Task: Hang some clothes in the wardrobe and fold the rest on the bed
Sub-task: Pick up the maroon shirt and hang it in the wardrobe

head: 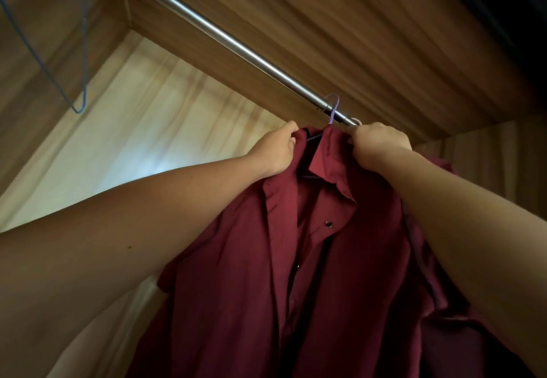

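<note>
A dark red button-up shirt [319, 274] hangs on a purple hanger [333, 111] whose hook sits over the metal wardrobe rail [225, 40]. My left hand [276, 150] grips the shirt's left shoulder near the collar. My right hand [376, 144] pinches the collar on the right side, just under the rail. Most of the hanger is hidden inside the shirt.
An empty blue wire hanger [83, 52] hangs at the rail's far left end. Wooden wardrobe walls and ceiling [355, 22] enclose the space. The pale back panel [154, 129] lies behind the shirt.
</note>
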{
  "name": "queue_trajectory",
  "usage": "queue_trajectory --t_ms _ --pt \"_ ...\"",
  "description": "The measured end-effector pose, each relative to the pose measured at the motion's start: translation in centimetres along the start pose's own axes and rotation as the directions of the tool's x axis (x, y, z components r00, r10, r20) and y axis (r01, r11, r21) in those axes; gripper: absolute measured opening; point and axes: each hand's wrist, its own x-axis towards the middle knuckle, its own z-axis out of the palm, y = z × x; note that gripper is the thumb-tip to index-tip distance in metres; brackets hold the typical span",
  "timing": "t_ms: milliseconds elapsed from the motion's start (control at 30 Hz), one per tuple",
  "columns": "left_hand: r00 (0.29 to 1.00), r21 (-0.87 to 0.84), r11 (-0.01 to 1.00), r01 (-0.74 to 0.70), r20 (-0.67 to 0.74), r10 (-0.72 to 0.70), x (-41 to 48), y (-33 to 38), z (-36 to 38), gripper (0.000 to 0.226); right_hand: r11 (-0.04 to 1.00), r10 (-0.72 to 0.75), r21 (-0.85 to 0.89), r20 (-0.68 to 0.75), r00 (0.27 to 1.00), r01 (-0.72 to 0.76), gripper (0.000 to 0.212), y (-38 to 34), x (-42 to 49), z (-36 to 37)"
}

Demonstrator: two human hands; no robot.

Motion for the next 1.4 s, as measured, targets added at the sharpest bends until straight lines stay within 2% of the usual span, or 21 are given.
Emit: queue_trajectory --t_ms 67,167,233,333,400,433,500,600,633,700,767,833,900,1033,1200,1300,1400 --pt "1.000 0.031 0.999 0.012 -0.006 -0.011 -0.5 -0.2 0.2 0.014 0.999 -0.039 0.008 -0.023 0.999 0.040 0.031 -0.1 -0.8 0.7" --pt "0.998 0.079 0.996 0.031 -0.058 -0.026 -1.3 -0.8 0.9 0.018 0.995 -0.078 0.052 -0.157 0.985 0.087 0.037 -0.5 -1.8 2.1" --pt "0.996 0.058 0.998 0.025 -0.088 -0.020 -2.1 -1.2 1.3 0.017 0.993 -0.121 -0.039 -0.225 0.967 0.115 0.046 -1.1 -2.2 2.8" --pt "0.991 -0.014 0.999 0.030 -0.132 -0.032 -3.4 -1.3 1.9 0.020 0.950 -0.262 -0.252 -0.327 0.908 0.184 0.031 -2.1 -2.4 3.4" --pt "0.990 -0.079 0.995 0.055 -0.129 -0.065 -4.3 -1.6 2.2 0.023 0.941 -0.284 -0.270 -0.293 0.913 0.205 0.028 -2.7 -2.4 3.4" --pt "0.990 -0.109 0.991 0.072 -0.111 -0.085 -4.6 -1.9 2.3 0.023 0.950 -0.258 -0.241 -0.254 0.932 0.197 0.028 -3.1 -2.5 3.4" --pt "0.992 -0.161 0.982 0.100 -0.066 -0.112 -5.2 -2.2 2.5 0.024 0.988 -0.145 -0.079 -0.235 0.961 0.130 0.030 -4.2 -3.0 3.2" --pt "0.995 -0.207 0.973 0.100 0.027 -0.096 -5.7 -1.6 2.8 0.040 0.981 0.001 0.190 -0.176 0.984 0.033 0.057 -6.0 -4.4 3.6" --pt "0.995 -0.223 0.970 0.094 0.056 -0.083 -5.8 -1.3 2.9 0.044 0.971 0.012 0.236 -0.141 0.990 0.021 0.059 -6.4 -4.9 4.0" --pt "0.992 -0.278 0.957 0.087 0.115 -0.057 -6.1 -0.8 3.2 0.048 0.956 0.020 0.292 -0.078 0.997 0.004 0.048 -6.8 -5.9 4.5" --pt "0.989 -0.312 0.947 0.078 0.144 -0.034 -6.4 -0.6 3.2 0.053 0.958 0.037 0.286 -0.073 0.997 -0.015 0.050 -6.6 -6.8 3.9" --pt "0.993 -0.317 0.945 0.073 0.110 -0.040 -6.5 -0.5 3.1 0.058 0.972 0.025 0.234 -0.160 0.987 0.013 0.050 -6.4 -7.5 3.5" --pt "0.998 -0.324 0.944 0.059 0.056 -0.043 -6.3 -0.4 2.9 0.059 0.954 -0.005 0.291 -0.205 0.979 0.066 0.046 -6.7 -8.5 3.4" --pt "0.992 -0.319 0.940 0.120 0.084 -0.098 -6.4 -0.4 2.7 0.055 0.782 -0.073 0.610 -0.112 0.991 0.127 0.037 -8.4 -11.0 4.3" --pt "0.986 -0.257 0.956 0.140 0.127 -0.111 -7.9 0.0 1.6 0.058 0.707 -0.041 0.703 -0.061 0.997 0.072 0.022 -9.0 -12.3 4.4" --pt "0.980 -0.222 0.960 0.171 0.140 -0.142 -10.1 -0.7 0.1 0.051 0.654 -0.049 0.755 -0.017 0.999 0.045 0.016 -10.1 -14.1 4.3" --pt "0.937 -0.015 0.966 0.260 0.245 -0.249 -13.4 -2.7 -2.3 0.041 0.631 -0.179 0.775 0.084 0.980 0.049 0.017 -12.0 -16.6 5.0"
